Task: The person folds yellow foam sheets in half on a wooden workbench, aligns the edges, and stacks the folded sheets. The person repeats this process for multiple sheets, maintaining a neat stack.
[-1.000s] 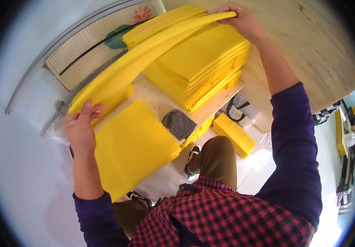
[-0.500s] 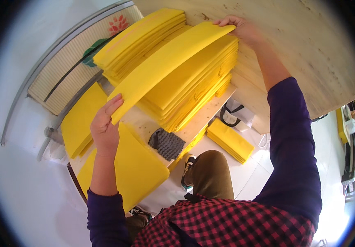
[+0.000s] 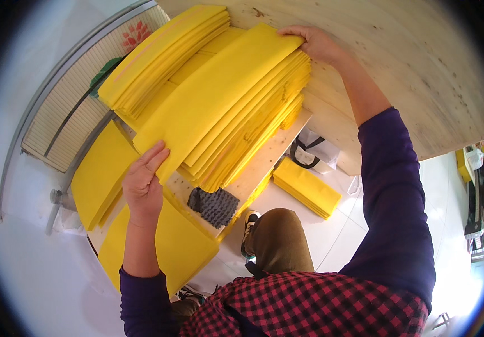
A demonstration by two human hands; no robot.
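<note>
A long folded yellow sheet [image 3: 219,84], which looks like soft fabric, lies over the top of a stack of similar folded yellow sheets [image 3: 258,118]. My left hand [image 3: 143,182] grips its near left end, thumb below and fingers on top. At the far right end my right hand [image 3: 316,44] pinches the corner, right at the edge of the stack. Behind it stands another tall stack of folded yellow sheets [image 3: 169,50]. Below my left wrist a wide yellow pile [image 3: 166,241] lies on the wooden table, and a narrower yellow pile [image 3: 99,174] sits left of it.
A dark grey knitted cloth [image 3: 214,206] lies on the wooden tabletop [image 3: 264,154]. On the floor are a yellow bundle [image 3: 306,185] and a white bag with black handles [image 3: 321,151]. A wooden panel [image 3: 410,84] rises at the right; a metal-framed ribbed panel [image 3: 68,112] stands left.
Both hands have lowered the yellow sheet onto the stack; it was arched above it and now lies flatter. The whole view has shifted slightly.
</note>
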